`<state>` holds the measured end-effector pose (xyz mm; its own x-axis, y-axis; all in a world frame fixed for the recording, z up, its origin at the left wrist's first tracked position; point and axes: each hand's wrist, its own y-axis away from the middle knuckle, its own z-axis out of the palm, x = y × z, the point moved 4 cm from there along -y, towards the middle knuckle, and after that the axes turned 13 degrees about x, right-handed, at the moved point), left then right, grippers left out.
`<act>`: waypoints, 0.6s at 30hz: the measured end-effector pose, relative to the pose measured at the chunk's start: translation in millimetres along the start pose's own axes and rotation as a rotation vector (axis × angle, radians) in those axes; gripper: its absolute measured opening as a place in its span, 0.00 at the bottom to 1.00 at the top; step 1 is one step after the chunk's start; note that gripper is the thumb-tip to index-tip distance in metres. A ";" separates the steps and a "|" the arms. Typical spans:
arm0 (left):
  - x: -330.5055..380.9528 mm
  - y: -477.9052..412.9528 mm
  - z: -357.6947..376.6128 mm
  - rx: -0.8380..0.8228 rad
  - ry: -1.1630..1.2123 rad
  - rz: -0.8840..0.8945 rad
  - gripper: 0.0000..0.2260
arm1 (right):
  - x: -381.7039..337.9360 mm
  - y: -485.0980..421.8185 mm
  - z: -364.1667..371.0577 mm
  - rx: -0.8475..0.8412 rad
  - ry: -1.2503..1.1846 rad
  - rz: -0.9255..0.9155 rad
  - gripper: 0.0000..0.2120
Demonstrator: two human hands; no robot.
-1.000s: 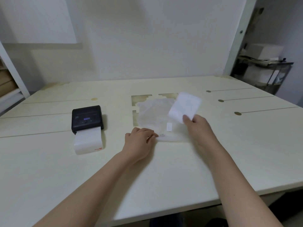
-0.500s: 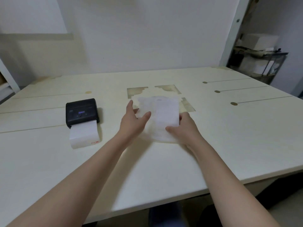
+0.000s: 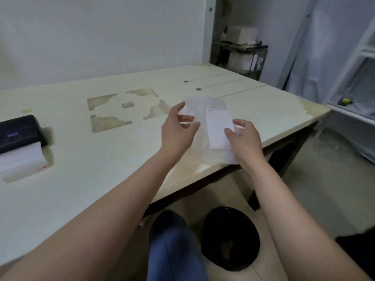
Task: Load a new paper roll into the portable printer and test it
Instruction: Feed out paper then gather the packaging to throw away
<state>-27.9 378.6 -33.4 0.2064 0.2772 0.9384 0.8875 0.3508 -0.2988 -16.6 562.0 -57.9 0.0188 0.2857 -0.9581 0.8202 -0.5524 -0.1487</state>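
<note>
The black portable printer (image 3: 17, 131) sits at the far left of the table (image 3: 81, 159), with a white strip of paper (image 3: 21, 162) hanging out of its front. My right hand (image 3: 244, 140) pinches a white printed slip (image 3: 218, 126) together with a thin clear plastic wrapper (image 3: 203, 107), held above the table's right front corner. My left hand (image 3: 177, 129) hovers just left of the wrapper, fingers spread, one fingertip near its upper edge.
A black waste bin (image 3: 230, 238) stands on the floor under the table's front edge, beside my blue-trousered leg (image 3: 170, 246). Worn brown patches (image 3: 109, 122) mark the tabletop. A wire shelf with boxes (image 3: 242, 51) stands at the back right, a white rack (image 3: 357, 78) at the far right.
The slip and wrapper have left the table's middle and moved right toward the corner, lifted in my right hand. My left hand let go and opened. My view turned right and down.
</note>
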 end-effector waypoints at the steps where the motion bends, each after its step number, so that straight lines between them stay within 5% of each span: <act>1: 3.4 10.3 14.2 -0.025 -0.007 0.022 0.27 | 9.9 0.1 -15.6 0.034 -0.009 0.035 0.23; 7: 0.3 80.5 88.3 -0.228 -0.024 0.174 0.22 | 85.6 -5.3 -89.1 0.113 0.045 0.177 0.29; 13: -71.0 137.5 129.9 -0.480 -0.103 0.207 0.22 | 188.2 6.4 -106.3 0.087 0.103 0.313 0.08; 18: -157.0 155.1 144.2 -0.666 -0.367 0.071 0.24 | 274.5 25.8 -83.4 0.105 0.147 0.497 0.07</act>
<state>17.9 518.4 -252.1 0.2254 0.5993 0.7682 0.9622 -0.2604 -0.0792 57.5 691.5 -304.3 0.4768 0.0718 -0.8760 0.6306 -0.7223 0.2840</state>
